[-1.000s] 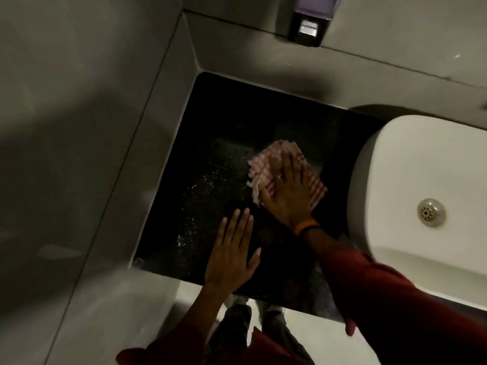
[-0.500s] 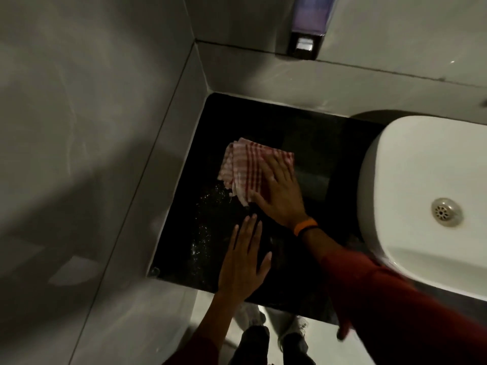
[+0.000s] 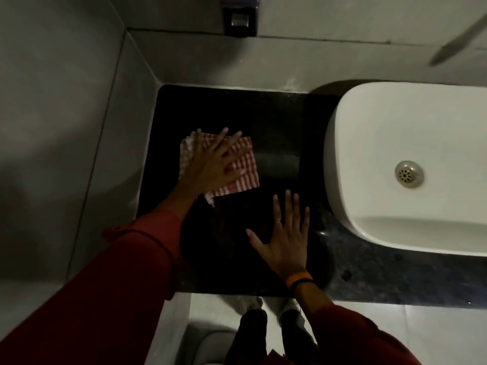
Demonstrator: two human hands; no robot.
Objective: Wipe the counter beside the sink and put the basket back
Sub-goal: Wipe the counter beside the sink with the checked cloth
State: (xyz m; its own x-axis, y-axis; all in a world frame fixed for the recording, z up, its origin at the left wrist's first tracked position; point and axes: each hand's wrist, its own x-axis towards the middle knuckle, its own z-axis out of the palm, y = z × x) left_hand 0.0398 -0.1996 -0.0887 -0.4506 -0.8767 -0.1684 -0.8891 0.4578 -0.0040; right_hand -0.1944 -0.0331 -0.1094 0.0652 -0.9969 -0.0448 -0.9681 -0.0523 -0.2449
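A dark, polished tabletop (image 3: pixel 276 122) is seen from above, set into a corner of grey tiled walls. The left hand (image 3: pixel 210 160) is laid flat on a red-and-white checked cloth (image 3: pixel 243 169), with its fingers (image 3: pixel 222 137) spread and reaching past the cloth's far edge; nothing is pinched, and the cloth is pressed against the tabletop near the left wall. The cloth is folded, and a frayed corner is left showing just beside the left wrist. The right hand (image 3: pixel 286 239) is placed palm down on the bare tabletop, nearer the front edge, its fingers spread wide and holding nothing. A ring is worn on one of its fingers, and an orange band (image 3: pixel 299 279) with a dark band beside it is worn at the wrist. Both arms are covered by dark red sleeves (image 3: pixel 118 285). A white sink (image 3: pixel 395 133) with a metal drain (image 3: pixel 409 174) is set on the tabletop to the right, apart from both hands. A dark dispenser (image 3: pixel 239 19) is mounted on the back wall above the corner; no writing or brand mark can be read on it or anywhere else. The basket is not seen in this view.
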